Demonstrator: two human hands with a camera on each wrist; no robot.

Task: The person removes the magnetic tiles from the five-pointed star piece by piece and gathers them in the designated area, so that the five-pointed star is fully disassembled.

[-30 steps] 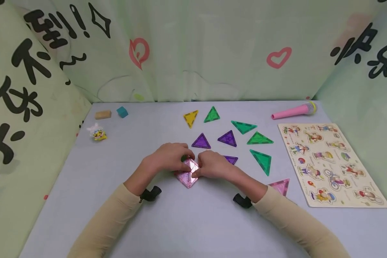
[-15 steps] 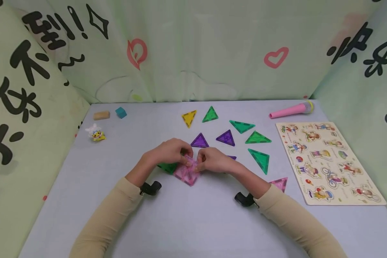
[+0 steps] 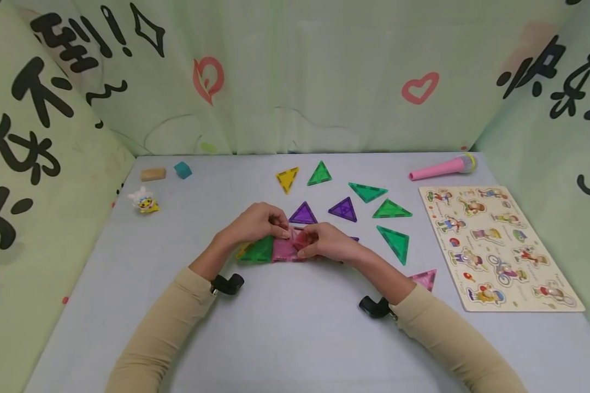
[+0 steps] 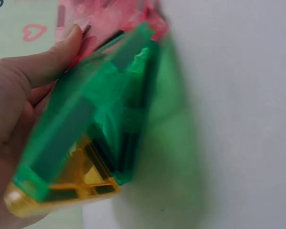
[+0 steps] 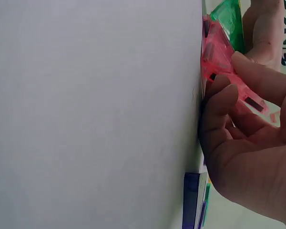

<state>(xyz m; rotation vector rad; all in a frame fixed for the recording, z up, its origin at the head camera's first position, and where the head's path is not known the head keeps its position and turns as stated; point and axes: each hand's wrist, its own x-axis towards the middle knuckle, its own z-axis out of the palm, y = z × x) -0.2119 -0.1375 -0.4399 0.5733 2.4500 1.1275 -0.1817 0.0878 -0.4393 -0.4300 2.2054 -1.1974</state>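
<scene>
Between my hands is a joined piece of translucent magnetic tiles, with pink tiles (image 3: 284, 251) on the right, green tiles (image 3: 258, 251) beside them and a yellow tile (image 4: 86, 169) at the left end. My left hand (image 3: 258, 222) grips the piece from behind, its thumb lying near where pink meets green in the left wrist view. Thumb and fingers of my right hand (image 3: 330, 243) pinch a pink tile (image 5: 221, 52) at the right end. The right wrist view shows this pink part tilted, low by the tabletop. Fingers hide some of the pink tiles.
Behind and right lie purple triangles (image 3: 343, 209), green triangles (image 3: 393, 244) and a yellow triangle (image 3: 287, 179). A pink triangle (image 3: 425, 279) is by the right forearm. A puzzle board (image 3: 496, 248), toy microphone (image 3: 442, 167), wooden block (image 3: 153, 174), blue cube (image 3: 183, 170) and figurine (image 3: 145, 201) surround them.
The joined tiles have turned, so the green and yellow part now shows left of the pink. Both hands have shifted slightly away from the body, still holding the piece.
</scene>
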